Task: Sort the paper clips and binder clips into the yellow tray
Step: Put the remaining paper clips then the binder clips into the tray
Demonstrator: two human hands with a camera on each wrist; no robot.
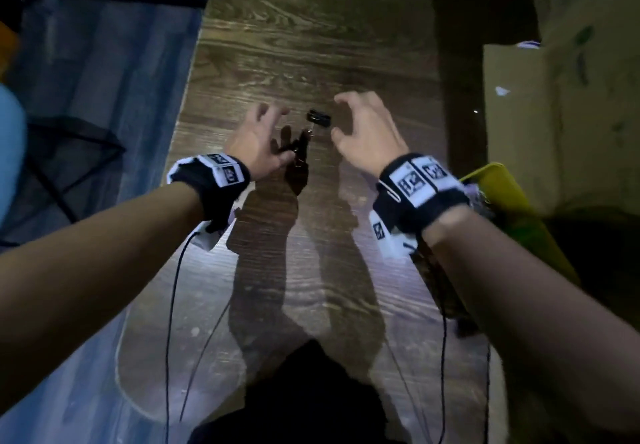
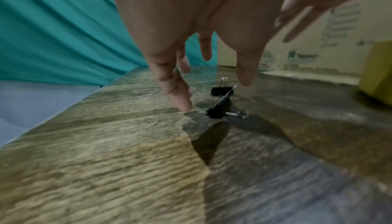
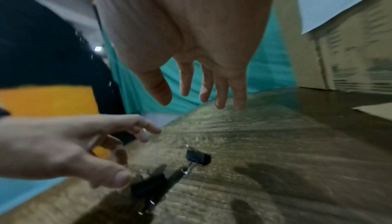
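Note:
Two black binder clips lie on the wooden table (image 1: 311, 45). The farther clip (image 1: 318, 118) (image 2: 221, 90) (image 3: 198, 157) sits between my hands. The nearer clip (image 1: 301, 148) (image 2: 219, 108) (image 3: 150, 189) lies just beside my left thumb; I cannot tell if they touch. My left hand (image 1: 277, 135) (image 2: 214, 85) hovers with its fingers spread, one fingertip (image 2: 184, 106) down at the table by the nearer clip. My right hand (image 1: 341, 116) (image 3: 201, 103) hangs over the table, fingers loosely bent, holding nothing. The yellow tray (image 1: 502, 187) (image 2: 375, 73) stands at the right, behind my right wrist.
Cardboard boxes (image 1: 554, 114) stand along the table's right side. The table's left edge (image 1: 180, 107) drops to a blue floor, with a teal cloth (image 2: 63, 26) beyond it. Thin black cables (image 1: 169, 305) hang from both wristbands across the near table.

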